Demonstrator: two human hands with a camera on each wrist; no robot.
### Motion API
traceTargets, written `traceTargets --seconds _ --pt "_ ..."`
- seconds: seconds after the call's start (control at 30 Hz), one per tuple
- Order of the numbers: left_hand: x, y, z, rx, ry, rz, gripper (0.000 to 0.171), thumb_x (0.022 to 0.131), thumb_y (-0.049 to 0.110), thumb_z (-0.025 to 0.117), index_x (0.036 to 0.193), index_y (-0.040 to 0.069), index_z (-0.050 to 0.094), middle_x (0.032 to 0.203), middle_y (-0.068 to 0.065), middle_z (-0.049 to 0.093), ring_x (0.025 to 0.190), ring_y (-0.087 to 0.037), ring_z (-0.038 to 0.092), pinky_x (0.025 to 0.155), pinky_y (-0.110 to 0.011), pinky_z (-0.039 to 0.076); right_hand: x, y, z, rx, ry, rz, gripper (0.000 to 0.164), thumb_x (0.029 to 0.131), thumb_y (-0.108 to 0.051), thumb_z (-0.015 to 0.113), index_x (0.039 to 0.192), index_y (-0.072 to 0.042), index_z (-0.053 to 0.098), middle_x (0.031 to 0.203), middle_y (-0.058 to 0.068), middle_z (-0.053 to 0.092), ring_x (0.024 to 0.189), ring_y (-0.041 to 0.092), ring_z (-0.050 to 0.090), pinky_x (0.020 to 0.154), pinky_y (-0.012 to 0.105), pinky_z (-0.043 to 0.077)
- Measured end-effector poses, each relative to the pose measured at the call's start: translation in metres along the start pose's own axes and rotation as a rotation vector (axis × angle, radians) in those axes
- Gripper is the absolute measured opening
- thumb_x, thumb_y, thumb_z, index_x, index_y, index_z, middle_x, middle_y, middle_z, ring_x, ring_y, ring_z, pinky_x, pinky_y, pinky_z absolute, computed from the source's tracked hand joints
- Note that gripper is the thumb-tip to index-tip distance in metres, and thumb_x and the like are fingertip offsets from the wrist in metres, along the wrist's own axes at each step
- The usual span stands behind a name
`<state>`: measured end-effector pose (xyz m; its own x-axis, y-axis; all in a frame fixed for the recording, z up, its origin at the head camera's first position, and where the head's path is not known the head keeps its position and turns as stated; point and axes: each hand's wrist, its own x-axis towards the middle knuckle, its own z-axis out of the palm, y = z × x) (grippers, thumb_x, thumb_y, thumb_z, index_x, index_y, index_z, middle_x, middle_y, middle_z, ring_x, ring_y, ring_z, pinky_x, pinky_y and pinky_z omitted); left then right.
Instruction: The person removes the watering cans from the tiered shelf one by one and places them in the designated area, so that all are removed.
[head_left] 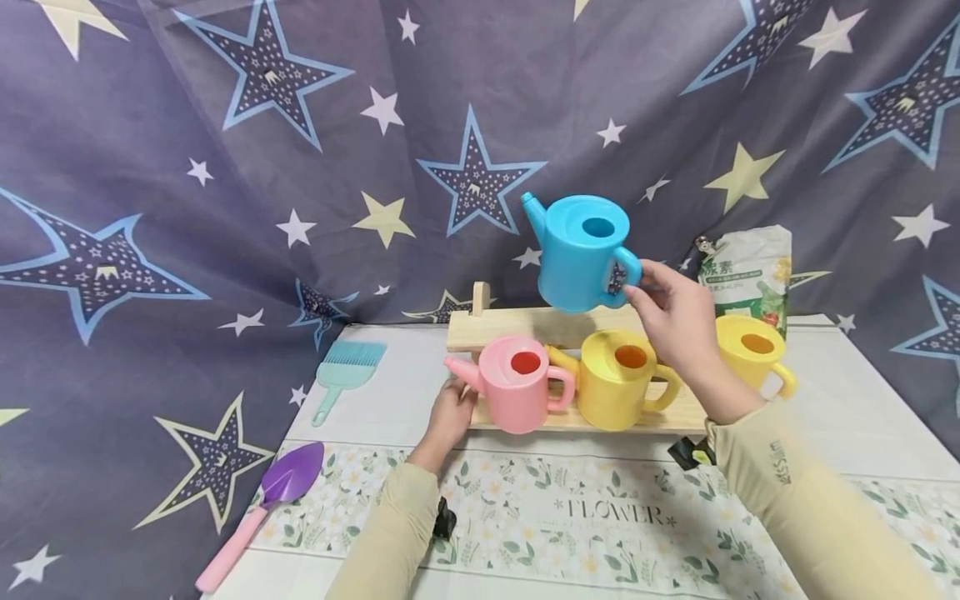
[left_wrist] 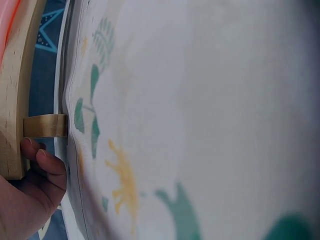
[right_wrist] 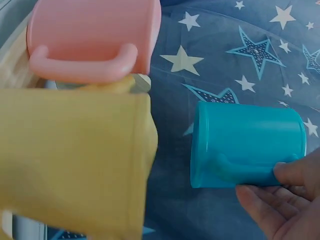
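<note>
At far left lie a purple trowel (head_left: pixel 292 473) with a pink handle and, beyond it, a teal brush (head_left: pixel 351 365), well apart from my hands. My left hand (head_left: pixel 448 414) grips the left end of the wooden stand (head_left: pixel 462 335), fingers curled beneath its lower board. On that board, spout to the left, stands the pink watering can (head_left: pixel 512 398). The blue watering can (head_left: pixel 573 271) hangs upright above the upper board; any gap beneath it I cannot tell. Just right of the pink can, on the same board, stands the yellow watering can (head_left: pixel 611 396). My right hand (head_left: pixel 678 317) pinches the blue can's handle between thumb and fingers. Farthest right are a white-and-green bag (head_left: pixel 750 271) and a second yellow can (head_left: pixel 730 333), partly behind my forearm. Step in hand, as I judge it: carrying the blue can while steadying the stand. The next move calls for a level can, clear of its neighbours.
</note>
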<state>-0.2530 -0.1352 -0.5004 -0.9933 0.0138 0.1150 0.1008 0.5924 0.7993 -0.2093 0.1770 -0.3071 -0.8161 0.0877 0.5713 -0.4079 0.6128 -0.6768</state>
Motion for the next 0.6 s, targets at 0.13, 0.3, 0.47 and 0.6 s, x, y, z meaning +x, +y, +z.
traceTargets --seconds 0.13,0.3,0.47,0.6 --pt "0.001 0.000 0.000 -0.006 -0.002 0.004 0.041 0.100 0.017 0.053 0.139 0.003 0.053 0.134 -0.021 0.053 0.127 -0.038 0.048 0.109 -0.051 0.037 -0.005 0.003 -0.013 -0.026 -0.001 0.008 0.028 0.094 -0.012 0.065 0.120 -0.002 0.066 0.100 0.016 0.071 0.086 0.029 0.072 0.079 0.029 0.058" --pt "0.003 0.001 0.000 0.001 -0.002 0.015 0.040 0.100 0.016 0.053 0.138 0.004 0.054 0.134 -0.021 0.053 0.128 -0.037 0.048 0.109 -0.051 0.037 -0.010 0.008 -0.029 -0.037 0.021 -0.008 0.030 0.094 -0.012 0.066 0.121 -0.001 0.066 0.099 0.018 0.071 0.080 -0.004 0.064 0.073 0.003 0.045" --pt "0.002 0.002 -0.001 -0.013 -0.001 0.015 0.039 0.100 0.015 0.053 0.137 0.004 0.055 0.133 -0.022 0.053 0.127 -0.038 0.048 0.109 -0.051 0.036 -0.018 0.014 -0.042 -0.052 0.038 -0.007 0.030 0.093 -0.009 0.066 0.122 0.000 0.065 0.102 0.018 0.070 0.080 -0.020 0.055 0.075 0.001 0.045" --pt "0.000 0.001 -0.001 -0.014 -0.001 0.017 0.039 0.100 0.014 0.053 0.137 0.004 0.055 0.133 -0.022 0.053 0.127 -0.038 0.048 0.109 -0.052 0.036 -0.027 0.020 -0.052 -0.083 0.058 0.015 0.032 0.092 -0.007 0.067 0.123 0.000 0.065 0.106 0.020 0.070 0.077 -0.024 0.053 0.072 -0.002 0.041"
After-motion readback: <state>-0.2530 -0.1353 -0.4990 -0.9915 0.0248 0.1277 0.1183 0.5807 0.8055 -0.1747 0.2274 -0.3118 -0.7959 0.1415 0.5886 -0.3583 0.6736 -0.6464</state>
